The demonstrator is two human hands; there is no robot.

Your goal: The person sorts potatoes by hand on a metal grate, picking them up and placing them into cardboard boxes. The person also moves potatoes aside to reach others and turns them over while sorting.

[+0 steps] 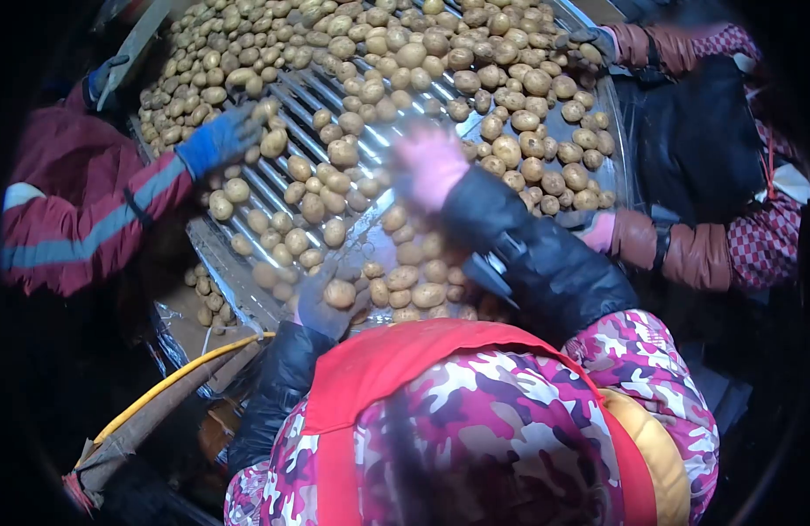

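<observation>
My left hand (319, 305), in a dark grey glove, is near the lower edge of the sorting table with its fingers around a potato (339, 294). Farther up, over the metal rollers, my right hand (429, 165) wears a pink glove and is smeared by motion, so its fingers cannot be made out. Loose potatoes (403, 279) lie between my hands, close to my apron (405, 351). More potatoes (313, 208) rest on the metal rollers (286, 110) beyond my left hand.
A co-worker's blue-gloved hand (219, 140) reaches over the rollers from the left. At right, another person's brown sleeves (698, 254) extend to the table edge. Potatoes (527, 131) crowd the far and right sides. A yellow-edged strap or hose (173, 386) runs at lower left.
</observation>
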